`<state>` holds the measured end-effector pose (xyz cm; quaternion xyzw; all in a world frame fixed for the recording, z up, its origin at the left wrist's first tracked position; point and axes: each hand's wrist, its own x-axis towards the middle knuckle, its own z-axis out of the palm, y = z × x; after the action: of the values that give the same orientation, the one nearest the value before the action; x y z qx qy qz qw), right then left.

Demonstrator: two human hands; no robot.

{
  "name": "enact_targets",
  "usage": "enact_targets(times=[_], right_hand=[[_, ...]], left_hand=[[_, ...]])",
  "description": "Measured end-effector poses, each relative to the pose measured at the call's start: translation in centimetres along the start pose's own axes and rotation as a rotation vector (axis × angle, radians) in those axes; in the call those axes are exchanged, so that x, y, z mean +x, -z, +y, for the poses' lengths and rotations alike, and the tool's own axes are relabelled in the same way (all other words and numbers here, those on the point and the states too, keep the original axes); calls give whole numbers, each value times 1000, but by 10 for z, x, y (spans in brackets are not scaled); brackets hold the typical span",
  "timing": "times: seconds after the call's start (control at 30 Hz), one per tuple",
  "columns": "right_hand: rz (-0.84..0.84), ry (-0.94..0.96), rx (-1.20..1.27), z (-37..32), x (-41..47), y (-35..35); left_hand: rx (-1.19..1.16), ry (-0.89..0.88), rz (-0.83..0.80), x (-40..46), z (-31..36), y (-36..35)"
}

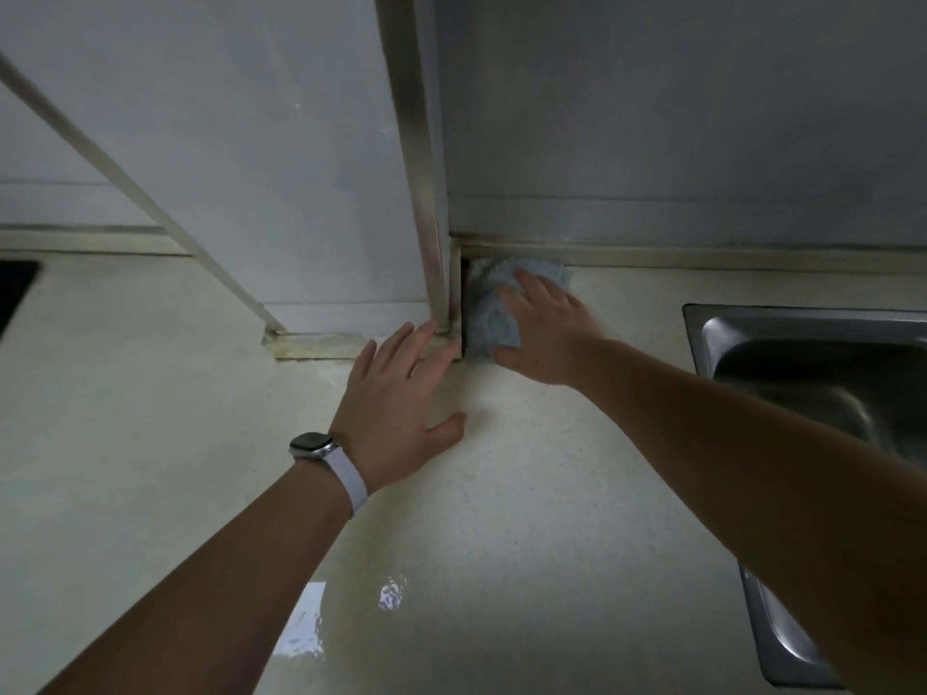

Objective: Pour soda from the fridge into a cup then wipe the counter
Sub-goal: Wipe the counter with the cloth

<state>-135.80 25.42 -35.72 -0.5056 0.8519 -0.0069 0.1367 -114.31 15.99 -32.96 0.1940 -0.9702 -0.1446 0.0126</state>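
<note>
A pale blue cloth (489,318) lies bunched in the back corner of the cream counter (526,494), against the wall and a tiled pillar. My right hand (544,333) presses flat on the cloth, fingers spread. My left hand (401,408), with a watch on the wrist, rests flat on the counter just left of the cloth, fingers apart and holding nothing. No cup or soda is in view.
A steel sink (802,373) is set into the counter at the right. The tiled pillar (341,168) juts out from the back wall at the centre. A wet glossy patch (351,609) shines near the front edge. A dark hob corner (15,288) shows far left.
</note>
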Motion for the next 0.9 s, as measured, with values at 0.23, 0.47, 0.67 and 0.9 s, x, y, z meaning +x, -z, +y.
enact_targets(times=[0.23,0.47,0.67,0.9], right_hand=[[-21,34,-42,7,20,-18],[78,12,-73,2,21,-30],[43,-36,122,-5,6,-14],[76,-199,678,-20,-49,23]], left_hand=[[-14,16,17,-2,-10,-8],[-56,32,30,-2,-13,-12],[-81,59,42,-11,-15,-3],[-71,94,84,-31,-18,28]])
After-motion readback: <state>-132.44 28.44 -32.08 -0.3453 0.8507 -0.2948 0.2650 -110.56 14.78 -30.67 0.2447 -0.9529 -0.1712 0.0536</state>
